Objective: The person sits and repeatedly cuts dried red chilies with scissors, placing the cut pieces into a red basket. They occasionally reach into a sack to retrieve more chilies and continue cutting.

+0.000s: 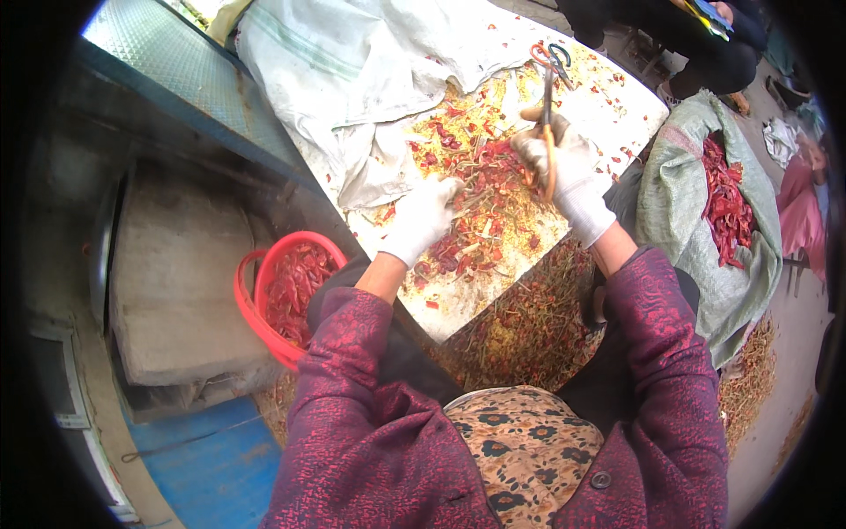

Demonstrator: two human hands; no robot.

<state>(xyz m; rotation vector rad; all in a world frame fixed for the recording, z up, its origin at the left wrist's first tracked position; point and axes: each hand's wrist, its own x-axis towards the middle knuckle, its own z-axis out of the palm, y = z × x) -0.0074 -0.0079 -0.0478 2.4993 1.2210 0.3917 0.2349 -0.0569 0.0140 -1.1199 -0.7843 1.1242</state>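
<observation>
My right hand (562, 155), in a white knitted glove with a soiled palm, grips orange-handled scissors (549, 155) with the blades pointing away from me. My left hand (423, 215), also gloved, has its fingers curled at the near left of a pile of dried red chili pieces and stems (486, 168). Whether it pinches a stem is unclear. The pile and scattered yellow seeds lie on a white board (456, 311). Beyond my right hand, a second pair of scissors (559, 58) with one orange and one dark handle lies on the board.
A white woven sack (330, 73) covers the board's far left. Left of my knee stands a red plastic basket (248, 291) of dried chilies. At right, an open green woven sack (674, 178) holds more. Stems and seeds (522, 324) litter the floor below. Another person (714, 53) sits beyond.
</observation>
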